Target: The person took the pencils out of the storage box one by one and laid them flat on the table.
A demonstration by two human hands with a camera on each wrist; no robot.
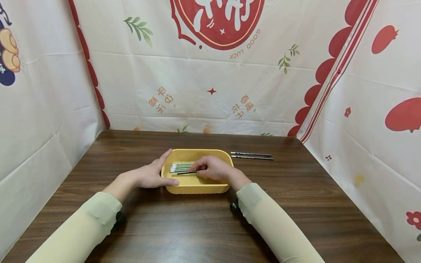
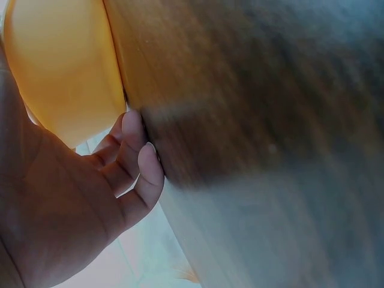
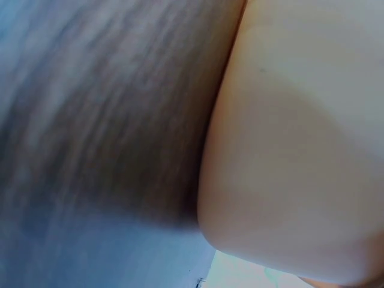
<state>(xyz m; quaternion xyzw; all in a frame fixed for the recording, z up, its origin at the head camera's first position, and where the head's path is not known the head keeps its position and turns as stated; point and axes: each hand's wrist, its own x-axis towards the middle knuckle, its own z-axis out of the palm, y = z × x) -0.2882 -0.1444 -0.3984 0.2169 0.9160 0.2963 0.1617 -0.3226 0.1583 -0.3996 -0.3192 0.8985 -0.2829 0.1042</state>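
Note:
A yellow plastic basket (image 1: 197, 189) stands on the table in the head view. My left hand (image 1: 148, 176) holds its left end, thumb over the front rim and forefinger at the back corner. In the left wrist view, the other fingers (image 2: 133, 174) bend beside the basket's wall (image 2: 66, 66). My right hand (image 1: 213, 168) reaches inside and pinches a black pencil (image 1: 185, 172), whose pale end points left. Just behind it, several green-striped pencils (image 1: 181, 166) lie side by side on the basket floor, partly hidden by the right hand. The right wrist view shows the basket's outer wall (image 3: 288, 168) close up.
Two dark pencils (image 1: 252, 156) lie nearly parallel on the table to the right of the basket. The brown wood-grain table (image 1: 184, 226) ends at a printed white cloth (image 1: 197, 95) hung behind and along both sides.

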